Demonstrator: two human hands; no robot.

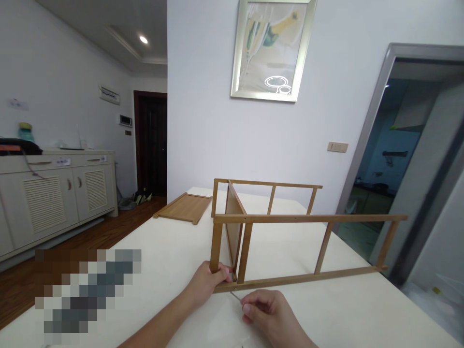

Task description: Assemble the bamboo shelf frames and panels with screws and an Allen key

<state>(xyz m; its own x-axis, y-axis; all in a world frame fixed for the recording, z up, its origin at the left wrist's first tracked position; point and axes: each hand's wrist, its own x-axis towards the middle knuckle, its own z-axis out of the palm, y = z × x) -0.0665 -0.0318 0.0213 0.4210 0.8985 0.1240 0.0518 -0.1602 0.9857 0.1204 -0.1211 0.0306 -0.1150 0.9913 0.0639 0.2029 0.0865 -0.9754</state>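
Wooden frame (326, 219) on the bench (163, 270), straight ahead and running off to my right: two ladder-like sides, near and far, with an upright board (235, 205) between them near the left end. My left hand (205, 285) is at the near side's lower left corner, fingers closed around the short end post just above the bottom rail; some fingertips hidden behind the wood. My right hand (270, 311) is just this side of that rail, thumb and fingers pinched on a thin metal rod (236, 296). Rod's tip points at the rail, close to the board's lower end; can't tell if it's touching. Separate wooden panel (184, 208) lies flat on the bench, beyond my left hand, apart from the frame.
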